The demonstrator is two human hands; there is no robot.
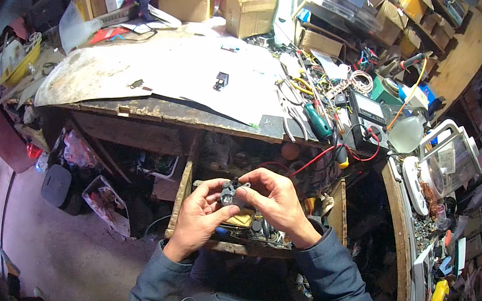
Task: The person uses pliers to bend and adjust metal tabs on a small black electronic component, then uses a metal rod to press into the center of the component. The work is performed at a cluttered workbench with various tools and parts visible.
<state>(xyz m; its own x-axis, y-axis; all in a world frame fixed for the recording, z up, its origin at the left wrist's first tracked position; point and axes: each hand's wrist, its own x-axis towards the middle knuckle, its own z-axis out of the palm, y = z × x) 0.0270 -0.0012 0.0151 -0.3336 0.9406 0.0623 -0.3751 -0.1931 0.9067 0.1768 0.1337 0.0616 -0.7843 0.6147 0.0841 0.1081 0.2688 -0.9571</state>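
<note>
Grn screwdriver (318,122) & meter (369,108) on counter (197,116) beyond drawer (340,206), red lead (366,160) hanging twd it, cardboard boxes (250,15) farther back; L hand (198,218) & R hand (274,199), grip pinching sm dark part (228,194), above drawer.

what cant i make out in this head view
All in the head view:
Part: underside, hidden by the left hand and right hand.
Drawer: some contents, covered by both hands.
Meter: screen reading, too small.
White sheet: fine surface detail, washed out by glare.
Jacket: cut off by the lower edge.
</note>
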